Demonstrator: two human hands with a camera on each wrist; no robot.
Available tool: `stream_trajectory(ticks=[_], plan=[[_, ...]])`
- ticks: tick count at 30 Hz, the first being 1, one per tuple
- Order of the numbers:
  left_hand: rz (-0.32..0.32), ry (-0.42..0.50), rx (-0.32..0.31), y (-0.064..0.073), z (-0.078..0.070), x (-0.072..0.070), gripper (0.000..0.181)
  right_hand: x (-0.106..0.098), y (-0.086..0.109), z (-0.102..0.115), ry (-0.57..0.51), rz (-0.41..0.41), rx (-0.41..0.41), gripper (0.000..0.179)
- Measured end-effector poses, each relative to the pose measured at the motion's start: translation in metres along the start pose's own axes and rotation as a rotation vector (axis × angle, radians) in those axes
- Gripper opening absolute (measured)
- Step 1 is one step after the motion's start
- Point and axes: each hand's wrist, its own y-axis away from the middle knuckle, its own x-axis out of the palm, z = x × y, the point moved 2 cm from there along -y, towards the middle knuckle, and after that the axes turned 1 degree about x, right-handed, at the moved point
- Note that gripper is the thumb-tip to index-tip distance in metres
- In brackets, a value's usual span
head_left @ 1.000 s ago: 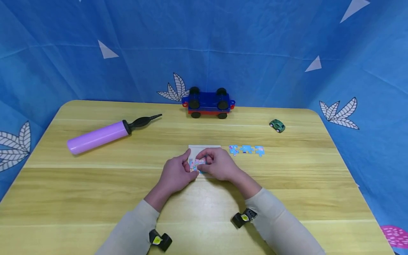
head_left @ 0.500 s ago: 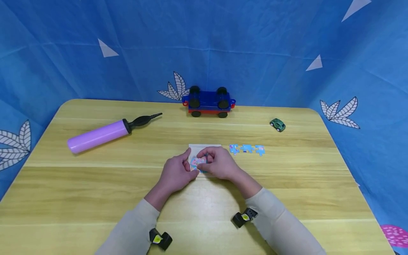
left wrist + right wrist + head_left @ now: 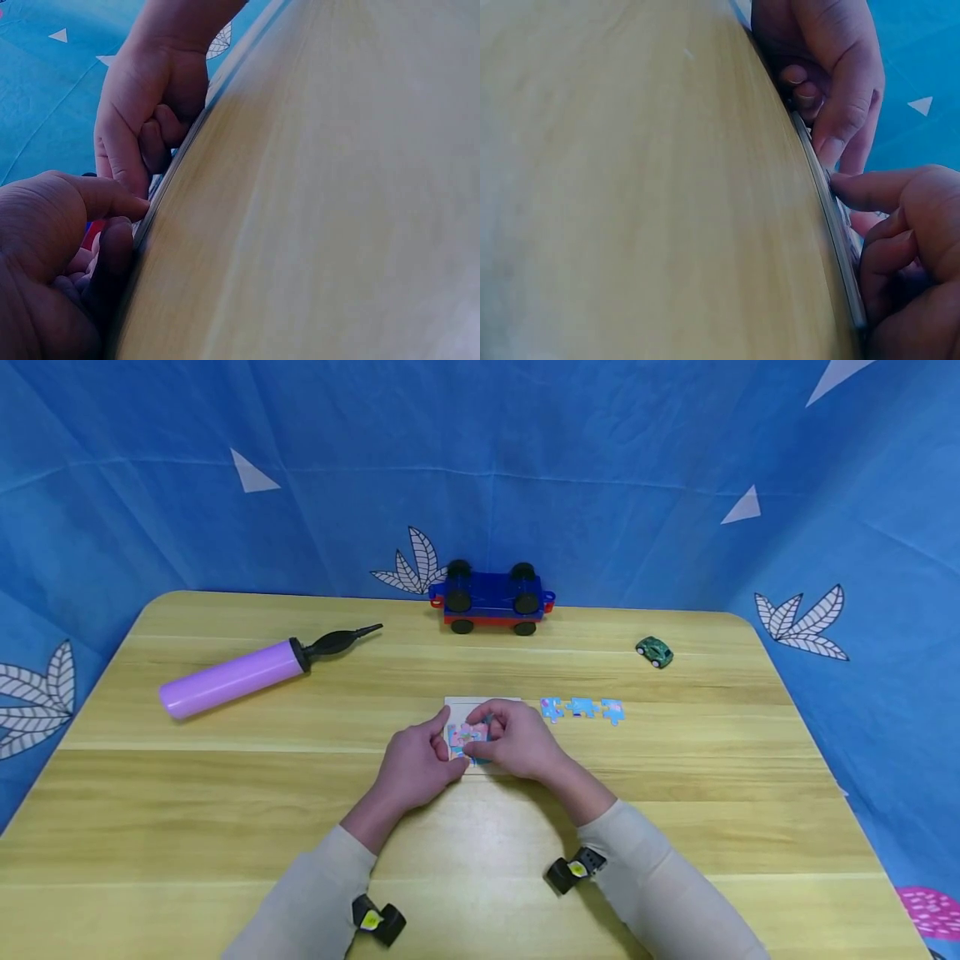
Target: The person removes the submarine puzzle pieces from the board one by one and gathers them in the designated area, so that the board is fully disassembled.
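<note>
A small white puzzle tray (image 3: 459,711) lies near the middle of the table, with pink and blue jigsaw pieces (image 3: 467,734) in its lower left part. My left hand (image 3: 414,768) holds the tray's lower left corner, thumb along the near edge and index finger at the left side. Over the right half my right hand (image 3: 521,745) pinches at a piece between thumb and index finger; most of that piece is hidden. Low in the right wrist view, the thumb of the right hand (image 3: 922,225) almost meets the left thumb at the tray edge (image 3: 832,225).
Three loose blue jigsaw pieces (image 3: 582,707) lie in a row right of the tray. Behind are a purple hand pump (image 3: 232,678), a blue and red toy vehicle (image 3: 491,597) with black wheels, and a small green toy car (image 3: 655,652). A blue cloth (image 3: 600,485) hangs behind the table.
The pieces between the hands have shifted, and the picture they show looks different. My right index finger stands slightly farther from the thumb. The left hand keeps its place.
</note>
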Motion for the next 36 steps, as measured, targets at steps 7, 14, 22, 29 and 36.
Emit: stream_trajectory(ticks=[7,14,22,29,36], plan=[[-0.002,0.0,-0.002,0.0,0.0,0.0,0.081,0.0,-0.001,0.002,0.027,0.036,0.01,0.024],[-0.002,0.01,-0.01,0.001,-0.001,-0.001,0.081,0.001,-0.001,0.0,0.02,0.025,0.004,0.02],[0.006,0.016,-0.019,0.001,-0.001,0.0,0.082,-0.003,0.006,-0.005,-0.086,-0.003,-0.031,0.021],[0.01,0.004,-0.036,0.001,-0.002,0.0,0.084,-0.012,0.019,-0.007,-0.079,-0.03,-0.02,0.023],[0.004,0.01,-0.04,0.002,-0.002,0.0,0.084,-0.02,0.029,-0.015,-0.064,-0.048,0.013,0.025]])
